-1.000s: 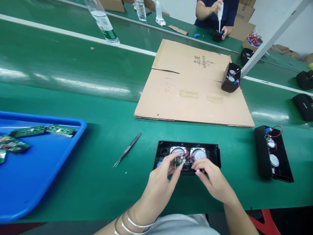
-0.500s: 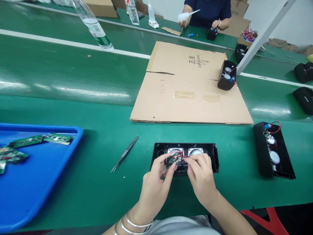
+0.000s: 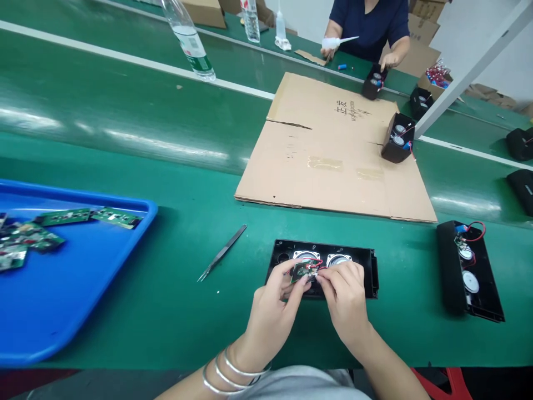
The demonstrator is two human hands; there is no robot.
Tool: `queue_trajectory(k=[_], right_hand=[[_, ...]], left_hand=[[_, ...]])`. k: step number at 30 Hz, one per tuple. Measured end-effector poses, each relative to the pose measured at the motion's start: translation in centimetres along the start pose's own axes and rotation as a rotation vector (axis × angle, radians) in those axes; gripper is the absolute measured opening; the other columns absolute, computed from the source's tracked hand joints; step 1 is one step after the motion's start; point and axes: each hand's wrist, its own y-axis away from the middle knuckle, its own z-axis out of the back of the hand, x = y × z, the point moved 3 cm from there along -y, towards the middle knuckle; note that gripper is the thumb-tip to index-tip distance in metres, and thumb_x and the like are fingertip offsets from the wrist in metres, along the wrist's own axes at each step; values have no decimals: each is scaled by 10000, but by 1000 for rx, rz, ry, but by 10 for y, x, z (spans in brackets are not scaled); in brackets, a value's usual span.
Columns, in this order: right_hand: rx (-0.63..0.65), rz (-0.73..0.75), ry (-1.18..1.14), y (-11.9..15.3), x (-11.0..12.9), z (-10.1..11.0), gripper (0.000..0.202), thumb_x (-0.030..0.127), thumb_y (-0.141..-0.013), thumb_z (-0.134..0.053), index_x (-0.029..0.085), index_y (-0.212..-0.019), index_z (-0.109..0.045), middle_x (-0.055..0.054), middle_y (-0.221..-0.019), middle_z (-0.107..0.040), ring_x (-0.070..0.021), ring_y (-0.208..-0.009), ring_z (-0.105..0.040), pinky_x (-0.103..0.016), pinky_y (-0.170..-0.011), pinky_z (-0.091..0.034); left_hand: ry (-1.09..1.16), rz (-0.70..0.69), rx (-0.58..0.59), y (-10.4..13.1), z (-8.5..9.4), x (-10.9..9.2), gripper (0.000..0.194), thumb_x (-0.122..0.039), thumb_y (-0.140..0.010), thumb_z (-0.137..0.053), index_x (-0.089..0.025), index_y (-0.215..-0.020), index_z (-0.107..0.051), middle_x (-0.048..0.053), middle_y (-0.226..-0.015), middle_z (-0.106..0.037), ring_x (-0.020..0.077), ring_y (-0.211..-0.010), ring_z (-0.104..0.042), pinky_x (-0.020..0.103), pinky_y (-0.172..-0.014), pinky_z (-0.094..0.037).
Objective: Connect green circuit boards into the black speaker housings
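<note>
A black speaker housing [image 3: 368, 266] with two round speakers lies on the green table in front of me. Above its left part my left hand [image 3: 275, 308] holds a small green circuit board [image 3: 300, 270] between thumb and fingers. My right hand [image 3: 345, 294] pinches at the board's right edge, where red wires run; a small white connector seems to be between its fingertips, partly hidden. Tweezers [image 3: 222, 253] lie on the table to the left of the housing.
A blue tray [image 3: 104, 278] with several circuit boards is at left. A cardboard sheet [image 3: 325, 183] lies ahead, carrying an open housing [image 3: 393, 150]. Another wired housing [image 3: 452, 278] stands at right. Across the table, a person [image 3: 370, 28] holds a white bottle and touches a housing.
The view has shifted, moving most things slightly right. My right fingers have come closer to the board's edge. Across the table, the person has moved a black housing onto the cardboard's far edge.
</note>
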Motion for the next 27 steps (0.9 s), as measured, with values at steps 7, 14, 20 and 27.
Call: queue_trajectory(k=[7,14,20,27], right_hand=[[21,-8,24,0,-5,1,98,208,-898,-491,164,-828,-544,2,-672,-602,-138,-629,-504,-325,-715,-354],[154,12,25,-3,-10,-4,196,277,-926,-423,157,-932,-577,-19,-704,-611,-152,-652,-517,-348,-739,-376],[218,8,134,-10,-15,5,272,331,-806,-613,180,-1029,-576,-94,-950,-622,-227,-879,-547,-414,-818,-396],[593,55,297,-7,-37,17,1005,462,-500,-765,202,-1355,-307,-169,-1247,-462,-359,-1143,-407,-630,-994,-146]], left_hand=[[0,-11,98,-3,1,-1,203,-253,-815,-496,-193,-1001,-552,46,-922,-712,193,-746,-707,296,-690,-606],[-32,32,172,-8,5,-6,193,-258,-817,-477,-198,-979,-564,35,-842,-708,176,-656,-703,249,-590,-599],[79,135,154,-9,3,-7,216,-303,-774,-522,-201,-963,-547,29,-864,-693,192,-766,-693,306,-680,-599],[-201,154,587,-52,38,-23,367,-354,-646,-663,-206,-973,-585,-26,-582,-659,169,-528,-643,264,-525,-549]])
